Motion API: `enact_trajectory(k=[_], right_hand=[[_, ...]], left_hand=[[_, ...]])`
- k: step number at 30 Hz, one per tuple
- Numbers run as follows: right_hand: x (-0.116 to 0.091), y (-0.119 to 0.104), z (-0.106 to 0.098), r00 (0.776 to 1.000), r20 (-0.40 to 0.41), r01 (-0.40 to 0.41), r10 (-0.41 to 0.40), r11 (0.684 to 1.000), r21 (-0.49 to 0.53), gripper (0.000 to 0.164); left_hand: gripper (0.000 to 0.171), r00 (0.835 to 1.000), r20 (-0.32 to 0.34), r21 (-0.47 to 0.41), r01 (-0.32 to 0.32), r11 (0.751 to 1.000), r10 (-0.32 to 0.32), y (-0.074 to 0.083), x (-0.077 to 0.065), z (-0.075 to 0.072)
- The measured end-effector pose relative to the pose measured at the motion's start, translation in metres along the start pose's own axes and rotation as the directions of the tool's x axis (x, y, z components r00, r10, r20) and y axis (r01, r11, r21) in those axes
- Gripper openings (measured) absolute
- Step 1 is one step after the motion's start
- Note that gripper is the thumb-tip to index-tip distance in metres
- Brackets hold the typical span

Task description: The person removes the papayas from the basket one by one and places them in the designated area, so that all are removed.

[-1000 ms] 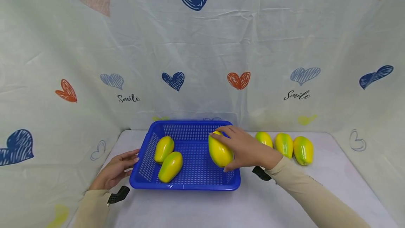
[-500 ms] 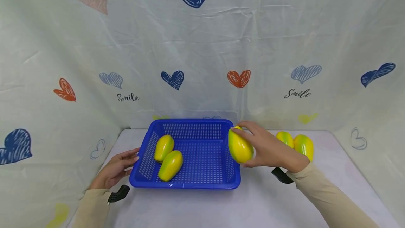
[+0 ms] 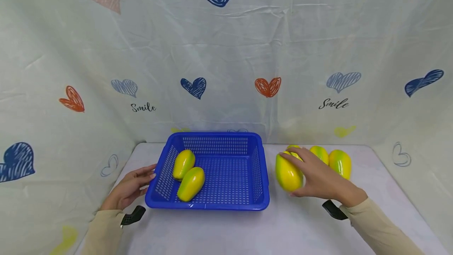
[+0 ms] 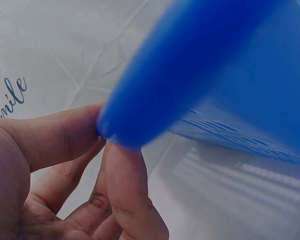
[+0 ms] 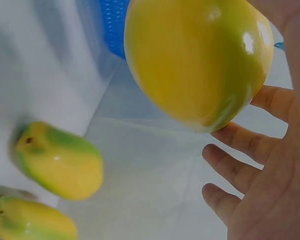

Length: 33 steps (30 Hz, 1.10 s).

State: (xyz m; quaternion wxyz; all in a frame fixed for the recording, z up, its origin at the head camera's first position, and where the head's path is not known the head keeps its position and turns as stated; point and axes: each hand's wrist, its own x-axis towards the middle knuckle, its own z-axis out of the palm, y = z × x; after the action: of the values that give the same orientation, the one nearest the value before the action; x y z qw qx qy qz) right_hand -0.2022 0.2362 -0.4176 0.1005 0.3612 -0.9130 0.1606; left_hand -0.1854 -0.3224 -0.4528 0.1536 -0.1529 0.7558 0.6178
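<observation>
Head view: the right hand (image 3: 320, 178) grips a yellow-green papaya (image 3: 288, 173) from its right side, fingers curled over the top and thumb underneath, at the counter (image 3: 226, 227) just right of the blue basket (image 3: 260, 168). Right wrist view shows the same papaya (image 5: 197, 60) against the palm with the lower fingers (image 5: 235, 170) spread loosely below it. Just behind and to the right, three more papayas (image 3: 339, 163) lie in a row on the counter, close together. The left hand (image 3: 129, 188) rests at the basket's left wall; in the left wrist view its fingertips (image 4: 125, 165) touch the rim of the basket (image 4: 190, 70), the fingers fairly straight. Two papayas (image 3: 189, 183) lie inside the basket, toward its left side, touching each other. On the heart-printed backdrop cloth (image 3: 226, 50), the word "Smile" (image 3: 333, 103) reads twice in script.
</observation>
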Motion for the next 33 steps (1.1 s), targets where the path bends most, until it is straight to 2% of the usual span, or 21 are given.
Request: enact_trajectory(k=[6,13,17,22,33], right_hand=[[-0.019,0.008,0.009,0.997,0.024,-0.069,0.069,0.998,-0.003,0.103],[-0.038,0.017,0.019,0.998,-0.025,-0.055,0.054,0.998,-0.027,0.104],[-0.046,0.022,0.025,0.995,-0.001,-0.097,0.097,0.995,-0.021,0.102],[-0.054,0.027,0.03,0.988,0.038,-0.148,0.149,0.989,-0.008,0.099],[-0.063,0.033,0.039,0.987,0.055,-0.153,0.152,0.988,0.005,0.103]], left_hand=[[0.067,1.0,0.003,-0.006,0.0,1.0,0.0,-0.001,0.001,-0.001],[0.067,1.0,0.006,-0.02,0.003,1.0,-0.003,-0.002,0.0,-0.001],[0.067,1.0,0.007,-0.021,0.001,1.0,-0.001,-0.002,0.0,-0.001],[0.067,1.0,0.011,-0.024,-0.002,1.0,0.002,-0.002,0.0,0.0],[0.066,1.0,0.0,-0.027,-0.001,1.0,0.001,-0.002,-0.002,0.001]])
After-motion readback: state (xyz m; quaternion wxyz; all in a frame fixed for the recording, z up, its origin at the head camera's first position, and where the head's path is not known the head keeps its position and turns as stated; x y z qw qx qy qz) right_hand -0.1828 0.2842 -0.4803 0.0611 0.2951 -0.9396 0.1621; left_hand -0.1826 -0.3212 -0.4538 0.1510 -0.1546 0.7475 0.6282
